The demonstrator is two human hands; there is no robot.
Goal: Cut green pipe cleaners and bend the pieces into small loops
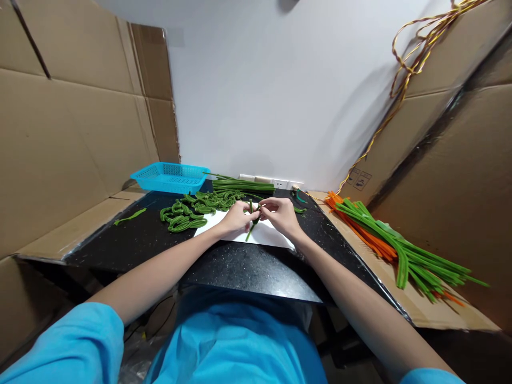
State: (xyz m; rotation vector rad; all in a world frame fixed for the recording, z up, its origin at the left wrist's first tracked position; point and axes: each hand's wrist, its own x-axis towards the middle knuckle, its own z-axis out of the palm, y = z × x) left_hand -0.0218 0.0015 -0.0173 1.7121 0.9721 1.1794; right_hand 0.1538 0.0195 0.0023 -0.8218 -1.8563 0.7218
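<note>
Over a white sheet (272, 238), my left hand (237, 217) and my right hand (282, 216) meet with their fingertips pinched together. Between them is a green pipe cleaner (249, 233), with one end sticking up and another slanting down toward the sheet. The part in the fingers looks bent or looped, but the fingertips partly cover it. Left of the sheet and behind it lies a pile of bent green pipe cleaners (186, 223). A bundle of straight green pipe cleaners (244, 185) rests farther back.
A blue plastic basket (170, 187) stands at the back left of the black tabletop (256, 272). Orange pipe cleaners (372, 237) and light green ones (424, 261) lie on cardboard at the right. Twisted wire (374, 141) runs down to a power strip (280, 184) by the wall.
</note>
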